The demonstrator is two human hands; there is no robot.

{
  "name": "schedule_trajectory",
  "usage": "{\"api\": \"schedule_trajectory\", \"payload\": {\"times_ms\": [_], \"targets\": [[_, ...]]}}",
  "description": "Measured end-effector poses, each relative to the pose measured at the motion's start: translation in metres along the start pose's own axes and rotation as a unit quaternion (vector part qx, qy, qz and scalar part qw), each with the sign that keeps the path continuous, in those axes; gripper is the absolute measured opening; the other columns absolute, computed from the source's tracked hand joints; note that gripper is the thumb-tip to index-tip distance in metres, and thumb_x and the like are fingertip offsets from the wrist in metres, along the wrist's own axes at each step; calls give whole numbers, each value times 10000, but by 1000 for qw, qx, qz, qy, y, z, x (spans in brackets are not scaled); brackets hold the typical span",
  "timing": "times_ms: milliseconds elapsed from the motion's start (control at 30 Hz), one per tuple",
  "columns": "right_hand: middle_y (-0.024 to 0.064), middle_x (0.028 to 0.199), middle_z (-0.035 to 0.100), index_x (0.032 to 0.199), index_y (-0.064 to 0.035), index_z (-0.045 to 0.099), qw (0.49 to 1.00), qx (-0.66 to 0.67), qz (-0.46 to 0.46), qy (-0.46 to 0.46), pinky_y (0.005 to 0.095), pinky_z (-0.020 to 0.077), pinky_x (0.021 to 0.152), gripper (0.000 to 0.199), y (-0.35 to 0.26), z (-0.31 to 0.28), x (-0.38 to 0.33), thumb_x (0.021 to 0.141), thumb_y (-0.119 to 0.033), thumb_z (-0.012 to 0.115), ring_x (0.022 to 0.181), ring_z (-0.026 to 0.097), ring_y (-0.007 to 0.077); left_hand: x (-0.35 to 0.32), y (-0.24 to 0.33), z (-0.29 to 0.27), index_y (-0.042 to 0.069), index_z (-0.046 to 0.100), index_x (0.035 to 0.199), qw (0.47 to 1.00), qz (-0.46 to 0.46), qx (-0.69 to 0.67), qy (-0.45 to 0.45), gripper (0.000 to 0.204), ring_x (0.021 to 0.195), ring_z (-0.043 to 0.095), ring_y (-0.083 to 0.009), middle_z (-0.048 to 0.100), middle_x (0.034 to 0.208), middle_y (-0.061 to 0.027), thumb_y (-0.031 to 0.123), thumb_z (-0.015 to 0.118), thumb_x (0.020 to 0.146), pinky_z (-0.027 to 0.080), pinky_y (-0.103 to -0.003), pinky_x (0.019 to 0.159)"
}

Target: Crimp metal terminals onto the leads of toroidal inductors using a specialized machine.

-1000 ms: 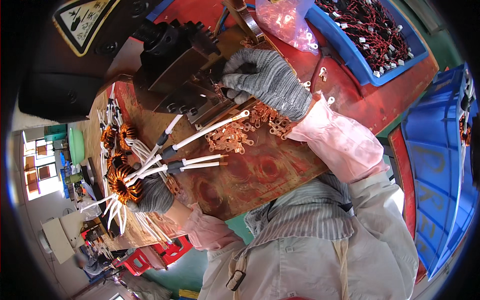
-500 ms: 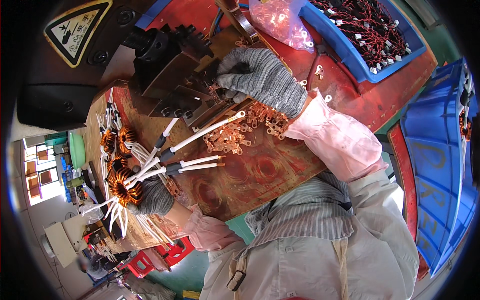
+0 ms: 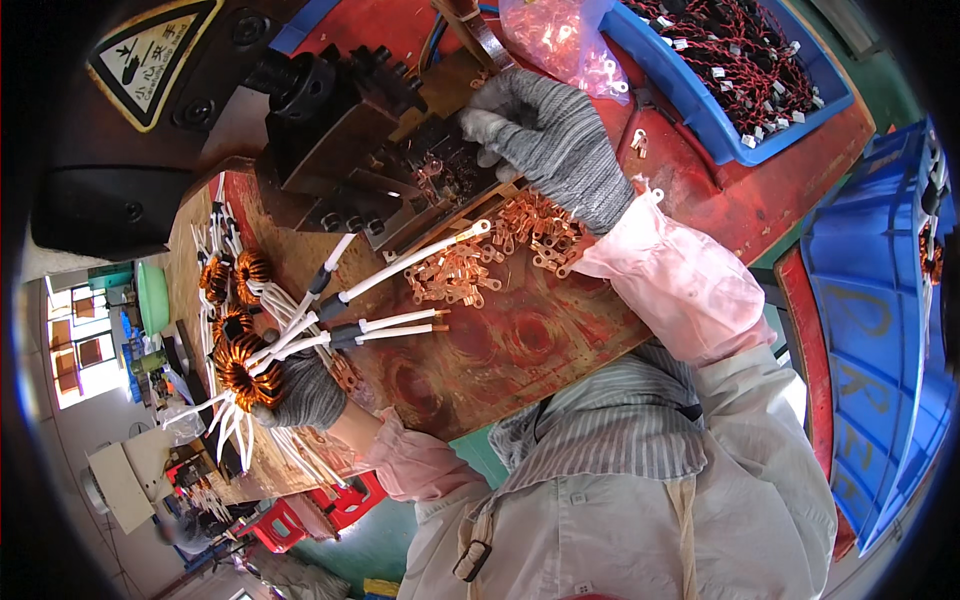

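Observation:
My left hand (image 3: 310,392), in a grey knit glove, is closed around a copper-wound ring coil (image 3: 243,368) with white sleeved leads. One white lead (image 3: 405,268) reaches right and carries a copper ring terminal (image 3: 481,228) at its tip; two others (image 3: 400,325) show bare copper ends. My right hand (image 3: 550,135), gloved too, is over the right side of the black press tooling (image 3: 345,150), its fingers curled in. Whatever its fingertips hold, if anything, is hidden. Below it, loose copper terminals (image 3: 450,275) lie heaped on the worn table (image 3: 500,345).
More ring coils (image 3: 252,275) with white leads lie at the left of the table. A press with a yellow warning sign (image 3: 152,60) stands at upper left. A plastic bag of terminals (image 3: 560,45) and a blue bin of red-black wires (image 3: 740,150) are behind; blue crates (image 3: 860,330) stand right.
My right hand has drawn back from the press tooling, up and to the right, uncovering small copper bits there. My left hand and the coil stay nearly still.

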State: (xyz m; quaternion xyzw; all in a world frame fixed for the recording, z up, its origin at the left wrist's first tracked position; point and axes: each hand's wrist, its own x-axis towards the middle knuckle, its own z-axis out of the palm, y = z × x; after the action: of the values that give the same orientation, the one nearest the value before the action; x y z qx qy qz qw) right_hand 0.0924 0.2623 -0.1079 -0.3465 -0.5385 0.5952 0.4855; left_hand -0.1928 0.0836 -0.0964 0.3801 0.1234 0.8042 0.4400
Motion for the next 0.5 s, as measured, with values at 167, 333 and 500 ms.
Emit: {"api": "schedule_trajectory", "payload": {"times_ms": [167,333,500], "targets": [[39,789,608,903,-30,568,997,38,-47,38,194,462,514,155,-7,1,-6,838,-171,567,625,582,90,-6,3,-11,-2,469,1174,998,35,14,49,628,1091,476,-287,518,1152,-152,311,639,656,259,-544,1005],[61,738,587,821,-64,600,922,-188,-333,55,269,474,569,87,-23,19,-47,752,-110,625,648,587,173,-8,7,-15,45,474,1176,979,88,55,176,669,1053,485,-312,522,1135,-139,397,647,635,312,-538,946],[131,1004,578,1050,-64,546,774,-413,-458,-140,361,478,758,407,-33,62,-70,712,-260,660,886,578,286,-7,9,-27,44,446,1201,997,12,-50,53,724,1002,495,-345,506,1135,-165,495,597,656,380,-507,871]]}}
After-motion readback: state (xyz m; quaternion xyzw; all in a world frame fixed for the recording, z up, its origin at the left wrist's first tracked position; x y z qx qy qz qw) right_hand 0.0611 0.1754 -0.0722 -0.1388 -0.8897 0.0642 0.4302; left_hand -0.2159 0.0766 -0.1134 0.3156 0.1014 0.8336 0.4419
